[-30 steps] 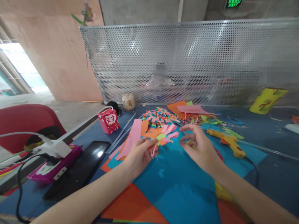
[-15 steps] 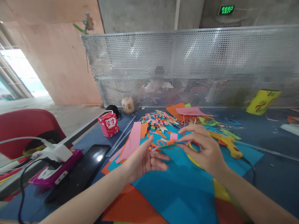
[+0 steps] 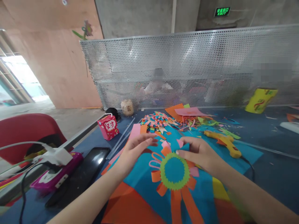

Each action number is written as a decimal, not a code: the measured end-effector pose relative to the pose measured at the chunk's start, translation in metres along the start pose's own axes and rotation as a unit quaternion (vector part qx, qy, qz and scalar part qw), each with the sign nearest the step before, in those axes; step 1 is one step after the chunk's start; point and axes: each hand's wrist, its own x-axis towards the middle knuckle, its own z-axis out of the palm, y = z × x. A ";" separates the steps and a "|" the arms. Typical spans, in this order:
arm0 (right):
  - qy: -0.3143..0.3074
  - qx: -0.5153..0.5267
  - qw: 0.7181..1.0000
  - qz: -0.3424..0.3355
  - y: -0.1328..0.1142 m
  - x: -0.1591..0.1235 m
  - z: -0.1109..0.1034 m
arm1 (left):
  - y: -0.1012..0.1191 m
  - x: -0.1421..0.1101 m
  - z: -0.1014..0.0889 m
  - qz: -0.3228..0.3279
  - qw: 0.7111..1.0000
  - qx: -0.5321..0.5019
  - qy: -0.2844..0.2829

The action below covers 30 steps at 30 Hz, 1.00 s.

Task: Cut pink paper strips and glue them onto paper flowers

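Observation:
A rosette (image 3: 163,170) with a blue centre, a green zigzag ring, orange and pink loops and two orange tails faces me above the blue sheet (image 3: 144,183). My right hand (image 3: 198,152) pinches its upper right edge between thumb and fingers, where a blue strip and a pink tip stick out. To the left of the rosette, my left hand (image 3: 137,151) hovers apart from it with fingers extended and nothing in them. Beyond the hands lies a pile of finished-looking multicoloured rosettes (image 3: 158,119).
A yellow glue gun (image 3: 221,141) lies at right, near clear sticks and scraps (image 3: 198,121). At left are a red drink carton (image 3: 108,127), a phone (image 3: 79,174) and a purple power strip (image 3: 58,177). A perforated metal screen (image 3: 187,68) borders the desk; a person sits behind it.
The rosette, seen edge-on between both hands before, has been turned to face me with its tails hanging down. My left hand has let go and moved left.

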 end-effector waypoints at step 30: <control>-0.049 -0.196 0.979 -0.018 0.001 -0.003 0.001 | -0.007 -0.007 0.010 -0.050 0.996 -0.018 -0.065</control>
